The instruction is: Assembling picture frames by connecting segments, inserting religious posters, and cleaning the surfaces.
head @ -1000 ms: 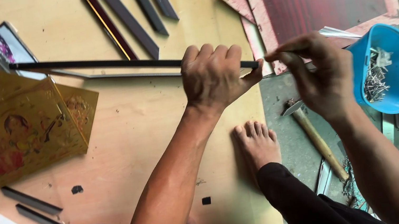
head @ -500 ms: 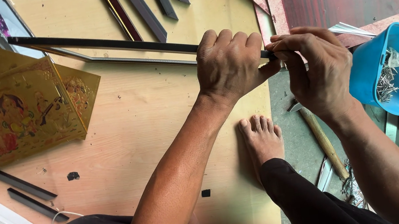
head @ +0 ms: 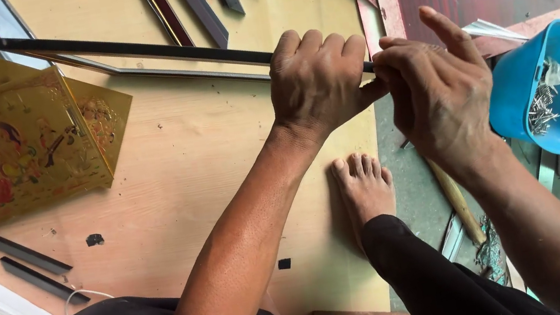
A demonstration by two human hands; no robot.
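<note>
The left hand (head: 319,82) is clamped over the dark frame strip (head: 128,50) — fingers curled on top; the right hand (head: 438,91) pinches its end, forefinger raised, beside a blue tub (head: 517,93).

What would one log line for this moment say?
left hand: grips black frame strip | right hand: at strip's end | blue tub: nearby

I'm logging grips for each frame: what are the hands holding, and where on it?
The left hand is closed around the right end of a long dark frame strip. The right hand pinches at that end; anything in it is hidden.
</note>
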